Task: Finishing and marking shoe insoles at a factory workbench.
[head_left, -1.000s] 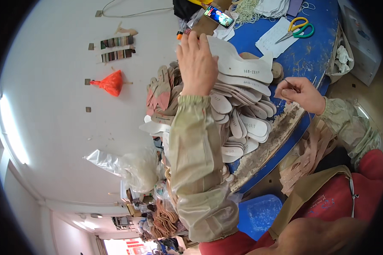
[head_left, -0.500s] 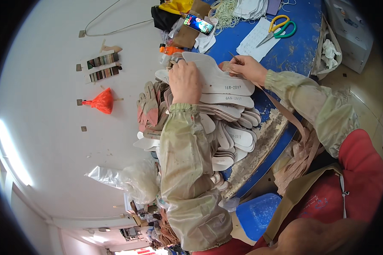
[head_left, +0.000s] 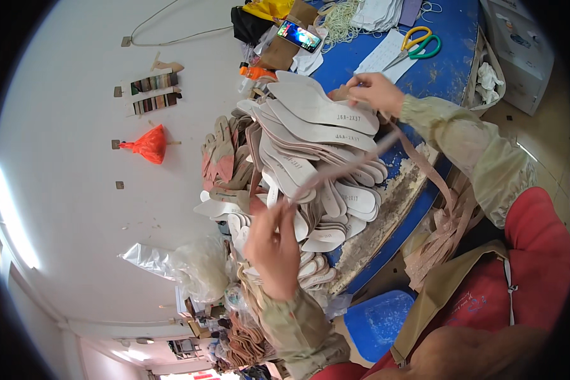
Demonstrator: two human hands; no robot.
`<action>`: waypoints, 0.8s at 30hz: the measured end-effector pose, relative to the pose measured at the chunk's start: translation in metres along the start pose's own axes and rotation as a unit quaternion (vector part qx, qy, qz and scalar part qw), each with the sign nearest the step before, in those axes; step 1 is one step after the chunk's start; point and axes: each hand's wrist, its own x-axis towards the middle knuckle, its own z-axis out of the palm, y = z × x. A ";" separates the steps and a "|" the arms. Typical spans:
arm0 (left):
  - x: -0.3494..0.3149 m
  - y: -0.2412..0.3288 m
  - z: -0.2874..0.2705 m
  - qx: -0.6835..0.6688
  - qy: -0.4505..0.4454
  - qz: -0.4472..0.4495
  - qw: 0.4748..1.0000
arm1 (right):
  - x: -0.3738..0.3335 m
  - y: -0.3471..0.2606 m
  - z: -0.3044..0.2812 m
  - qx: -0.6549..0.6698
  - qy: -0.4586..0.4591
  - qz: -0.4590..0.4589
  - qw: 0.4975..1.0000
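Clearly, the strip (head_left: 345, 166) needs the most care: it slants, blurred, across the insoles (head_left: 316, 107) from the left hand (head_left: 273, 250) toward the right hand (head_left: 381, 95). The left hand is narrow and seems to pinch the strip's near end. The right hand, beside the top insoles, has its fingers drawn close, though what they grip cannot be told. A second length (head_left: 432, 177) hangs from near the right wrist to the bundle (head_left: 446, 237); whether both are one piece is unclear.

A light, even pull would probably keep the strip flat rather than twisted. The left hand is best kept clear of the insoles, since their loose layers could slide if brushed. The hanging length needs slack, free of the worn edge of the table (head_left: 446, 82).
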 end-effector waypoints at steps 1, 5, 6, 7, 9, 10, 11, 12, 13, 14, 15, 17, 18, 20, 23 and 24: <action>-0.024 0.004 -0.010 -0.037 -0.004 -0.082 0.996 | -0.007 -0.003 -0.003 0.009 0.018 -0.036 0.999; -0.139 -0.041 -0.004 -0.252 -0.006 -0.319 0.914 | -0.060 -0.051 -0.009 -0.003 0.011 -0.001 1.000; -0.165 -0.057 0.002 -0.367 0.014 -0.364 0.856 | -0.068 -0.052 0.004 0.053 -0.026 -0.018 0.998; -0.188 -0.076 0.012 -0.396 0.028 -0.385 0.833 | -0.085 -0.060 0.018 0.068 -0.060 0.008 0.996; -0.244 -0.113 0.037 -0.434 0.109 -0.424 0.787 | -0.122 -0.071 0.058 0.071 -0.124 0.058 0.988; -0.261 -0.128 0.051 -0.445 0.140 -0.448 0.763 | -0.137 -0.065 0.075 0.024 -0.166 0.066 0.984; -0.277 -0.140 0.060 -0.444 0.182 -0.474 0.738 | -0.147 -0.054 0.100 -0.015 -0.221 0.074 0.972; -0.286 -0.143 0.071 -0.464 0.216 -0.459 0.726 | -0.163 -0.047 0.126 -0.043 -0.254 0.114 0.959; -0.294 -0.151 0.080 -0.482 0.250 -0.440 0.715 | -0.178 -0.038 0.152 -0.071 -0.286 0.149 0.944; -0.299 -0.161 0.087 -0.477 0.269 -0.452 0.704 | -0.188 -0.025 0.175 -0.080 -0.307 0.158 0.935; -0.306 -0.171 0.090 -0.484 0.280 -0.440 0.703 | -0.198 -0.006 0.198 -0.117 -0.350 0.153 0.917; -0.326 -0.194 0.082 -0.484 0.303 -0.438 0.694 | -0.216 0.030 0.248 -0.157 -0.406 0.154 0.887; -0.337 -0.208 0.073 -0.498 0.287 -0.430 0.696 | -0.226 0.048 0.276 -0.188 -0.417 0.135 0.879; -0.355 -0.224 0.059 -0.530 0.264 -0.408 0.695 | -0.244 0.074 0.323 -0.255 -0.443 0.089 0.855; -0.375 -0.240 0.047 -0.549 0.268 -0.389 0.689 | -0.260 0.107 0.369 -0.309 -0.471 0.046 0.825; -0.381 -0.241 0.043 -0.551 0.272 -0.383 0.690 | -0.263 0.115 0.381 -0.324 -0.481 0.033 0.814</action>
